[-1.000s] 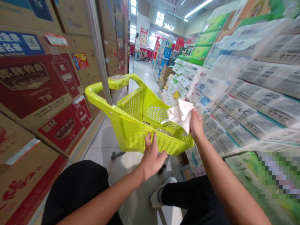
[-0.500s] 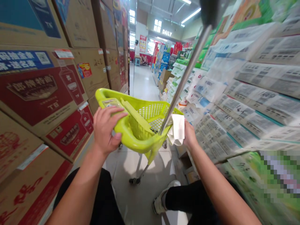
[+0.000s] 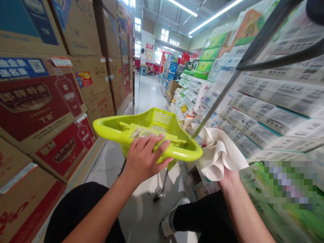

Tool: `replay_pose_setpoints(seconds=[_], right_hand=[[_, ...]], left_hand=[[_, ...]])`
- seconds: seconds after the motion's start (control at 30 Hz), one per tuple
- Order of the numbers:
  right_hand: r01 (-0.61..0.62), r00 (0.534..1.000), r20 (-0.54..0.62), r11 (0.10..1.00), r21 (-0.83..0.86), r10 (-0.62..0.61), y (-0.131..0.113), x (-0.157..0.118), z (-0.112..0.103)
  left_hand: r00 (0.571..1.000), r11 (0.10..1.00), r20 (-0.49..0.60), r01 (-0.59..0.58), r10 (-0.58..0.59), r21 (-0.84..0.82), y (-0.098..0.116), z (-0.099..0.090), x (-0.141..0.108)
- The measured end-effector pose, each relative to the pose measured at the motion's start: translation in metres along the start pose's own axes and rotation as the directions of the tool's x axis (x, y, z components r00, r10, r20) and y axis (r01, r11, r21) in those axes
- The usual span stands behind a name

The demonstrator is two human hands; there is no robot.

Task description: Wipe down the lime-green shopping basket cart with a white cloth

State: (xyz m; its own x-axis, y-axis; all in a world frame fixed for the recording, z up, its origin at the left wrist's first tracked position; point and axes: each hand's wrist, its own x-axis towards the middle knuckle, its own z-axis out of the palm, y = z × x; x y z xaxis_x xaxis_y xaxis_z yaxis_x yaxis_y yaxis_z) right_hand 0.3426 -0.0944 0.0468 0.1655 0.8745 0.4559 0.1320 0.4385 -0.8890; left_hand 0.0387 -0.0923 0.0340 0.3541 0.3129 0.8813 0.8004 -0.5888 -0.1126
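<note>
Cloth (image 3: pixel 219 153) | draped over right grip (image 3: pixel 229 177) | cart handle (image 3: pixel 115 132) | under left grip (image 3: pixel 146 153)

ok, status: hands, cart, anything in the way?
Left hand on cart handle. Right hand holds white cloth beside cart. Metal pole slants up at cart's right side.

Bright yellow-green is shown by the cart (image 3: pixel 108 130), its basket walls (image 3: pixel 162 117) patterned with rows of holes; right of the cart, off-white is worn by the cloth (image 3: pixel 215 152) and grey print is carried by white packs (image 3: pixel 263 108); left of it, brown cartons (image 3: pixel 42 98) are printed with dark red panels (image 3: pixel 27 116)
</note>
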Motion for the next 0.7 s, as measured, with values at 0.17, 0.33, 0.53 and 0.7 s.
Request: replay_pose_setpoints(seconds=[0.17,0.33,0.53,0.7], right_hand=[[-0.085,0.996,0.037,0.995,0.058,0.083,-0.032,0.0,-0.001],[-0.091,0.993,-0.063,0.989,0.116,0.099,-0.06,-0.005,0.016],[-0.015,0.983,-0.18,0.994,0.111,0.035,-0.079,-0.013,0.056],[0.061,0.996,-0.059,0.996,-0.07,-0.065,-0.087,0.001,0.08]], left_hand=[[0.994,0.988,0.02,0.104,-0.103,-0.113,0.021,0.001,0.004],[0.982,0.976,0.119,0.162,-0.145,-0.147,0.033,-0.008,0.009],[0.944,0.944,0.256,0.263,-0.21,-0.198,0.044,-0.025,0.032],[0.927,0.862,0.315,0.324,-0.205,-0.391,0.046,-0.033,0.053]])
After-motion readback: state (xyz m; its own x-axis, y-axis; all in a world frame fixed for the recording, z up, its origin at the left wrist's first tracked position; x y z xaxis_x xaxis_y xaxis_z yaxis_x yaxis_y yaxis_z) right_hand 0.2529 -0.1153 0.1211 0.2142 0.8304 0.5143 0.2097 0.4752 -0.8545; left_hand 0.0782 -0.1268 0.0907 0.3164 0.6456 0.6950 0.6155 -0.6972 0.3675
